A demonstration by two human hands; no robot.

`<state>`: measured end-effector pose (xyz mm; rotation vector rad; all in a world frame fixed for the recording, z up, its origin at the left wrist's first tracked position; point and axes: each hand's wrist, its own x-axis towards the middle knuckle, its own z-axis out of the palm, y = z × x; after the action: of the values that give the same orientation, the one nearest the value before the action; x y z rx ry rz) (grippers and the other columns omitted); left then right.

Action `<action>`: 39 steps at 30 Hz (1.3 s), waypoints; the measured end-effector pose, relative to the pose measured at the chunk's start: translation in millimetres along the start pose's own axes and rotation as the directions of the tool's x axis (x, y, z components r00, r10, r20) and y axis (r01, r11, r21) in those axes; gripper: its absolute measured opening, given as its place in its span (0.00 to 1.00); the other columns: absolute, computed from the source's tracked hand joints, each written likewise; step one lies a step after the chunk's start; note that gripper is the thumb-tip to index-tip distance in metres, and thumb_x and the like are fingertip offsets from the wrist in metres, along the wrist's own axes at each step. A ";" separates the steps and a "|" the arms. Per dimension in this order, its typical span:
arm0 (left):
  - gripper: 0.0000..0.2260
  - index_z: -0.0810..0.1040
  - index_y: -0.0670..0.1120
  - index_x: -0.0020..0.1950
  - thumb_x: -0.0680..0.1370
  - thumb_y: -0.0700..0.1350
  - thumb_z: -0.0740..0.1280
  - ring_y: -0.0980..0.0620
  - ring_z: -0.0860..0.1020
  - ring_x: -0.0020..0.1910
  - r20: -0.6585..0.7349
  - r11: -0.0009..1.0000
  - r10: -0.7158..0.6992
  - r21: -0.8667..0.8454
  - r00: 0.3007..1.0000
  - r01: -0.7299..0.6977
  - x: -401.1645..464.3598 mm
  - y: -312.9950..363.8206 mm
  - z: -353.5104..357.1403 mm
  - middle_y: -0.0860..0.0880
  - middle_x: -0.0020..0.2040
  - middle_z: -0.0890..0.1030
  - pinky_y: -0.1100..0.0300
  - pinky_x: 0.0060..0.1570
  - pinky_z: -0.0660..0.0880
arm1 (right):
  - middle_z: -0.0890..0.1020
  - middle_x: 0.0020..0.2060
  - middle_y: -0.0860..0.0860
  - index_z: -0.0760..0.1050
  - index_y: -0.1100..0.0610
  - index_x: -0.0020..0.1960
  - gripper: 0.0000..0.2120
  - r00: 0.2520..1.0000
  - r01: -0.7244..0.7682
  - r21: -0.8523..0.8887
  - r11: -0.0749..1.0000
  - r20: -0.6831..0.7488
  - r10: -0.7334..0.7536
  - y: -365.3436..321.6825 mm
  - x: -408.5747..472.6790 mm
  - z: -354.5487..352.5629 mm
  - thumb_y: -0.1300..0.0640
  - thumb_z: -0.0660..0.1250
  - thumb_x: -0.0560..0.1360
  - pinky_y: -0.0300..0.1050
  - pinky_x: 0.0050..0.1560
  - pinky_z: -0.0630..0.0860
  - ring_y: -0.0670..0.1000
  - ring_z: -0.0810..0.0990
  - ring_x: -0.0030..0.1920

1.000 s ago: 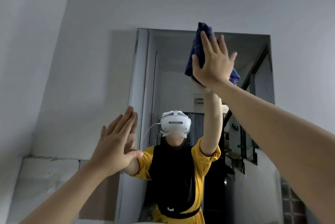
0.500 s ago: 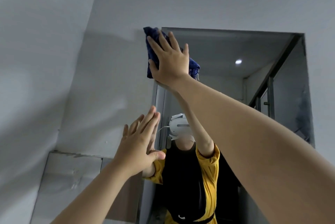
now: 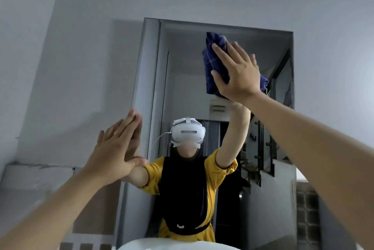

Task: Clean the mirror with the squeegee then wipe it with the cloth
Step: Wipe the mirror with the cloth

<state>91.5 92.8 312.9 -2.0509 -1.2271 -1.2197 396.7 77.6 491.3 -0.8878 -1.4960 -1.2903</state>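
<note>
Your mirror (image 3: 182, 91) shows clear glass left of and below the cloth (image 3: 212, 63), which sits near its top right corner. Your right hand (image 3: 236, 71) presses the cloth flat, fingers spread. Your left hand (image 3: 115, 148) lies open-palmed at the mirror's left edge, holding nothing.

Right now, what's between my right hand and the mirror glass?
The head view shows the folded dark blue cloth sandwiched there: the right hand lies flat, palm pressing it against the upper part of the mirror.
</note>
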 end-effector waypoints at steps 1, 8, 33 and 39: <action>0.49 0.36 0.60 0.73 0.61 0.72 0.59 0.47 0.48 0.76 0.008 1.000 -0.002 0.003 1.000 0.002 0.9 -0.2 -0.4 0.64 0.74 0.35 0.36 0.70 0.54 | 0.67 0.74 0.50 0.62 0.46 0.75 0.28 0.999 -0.045 -0.008 0.999 -0.019 0.045 14.7 -7.9 -5.1 0.45 0.60 0.76 0.70 0.67 0.62 0.58 0.62 0.74; 0.52 0.39 0.57 0.75 0.65 0.58 0.74 0.44 0.52 0.75 -0.030 0.996 -0.053 0.076 0.998 0.055 1.7 13.3 -0.5 0.61 0.75 0.36 0.37 0.70 0.55 | 0.64 0.75 0.51 0.56 0.45 0.76 0.28 0.916 -0.392 -0.017 0.920 -0.099 0.388 74.2 -65.6 -26.2 0.43 0.56 0.77 0.68 0.68 0.62 0.57 0.59 0.75; 0.43 0.41 0.57 0.75 0.70 0.60 0.67 0.51 0.52 0.75 0.002 0.996 0.066 0.065 0.998 -0.066 -61.6 -15.1 34.4 0.57 0.77 0.42 0.40 0.70 0.58 | 0.58 0.77 0.50 0.56 0.46 0.77 0.28 0.908 -0.419 0.016 0.908 -0.003 0.419 -163.4 -35.5 49.8 0.45 0.55 0.78 0.75 0.66 0.53 0.59 0.53 0.77; 0.35 0.49 0.51 0.76 0.73 0.67 0.50 0.49 0.58 0.74 -0.038 0.993 0.054 0.105 0.998 -0.050 -70.3 -20.7 44.8 0.51 0.77 0.53 0.40 0.65 0.67 | 0.67 0.73 0.52 0.66 0.48 0.73 0.25 0.992 -0.122 0.022 0.992 0.021 0.121 -201.8 -42.4 63.6 0.47 0.59 0.76 0.71 0.63 0.63 0.61 0.62 0.73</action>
<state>79.2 103.5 228.7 -1.9611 -1.1857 -1.1430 208.4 105.1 389.4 -0.9638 -1.4461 -1.1769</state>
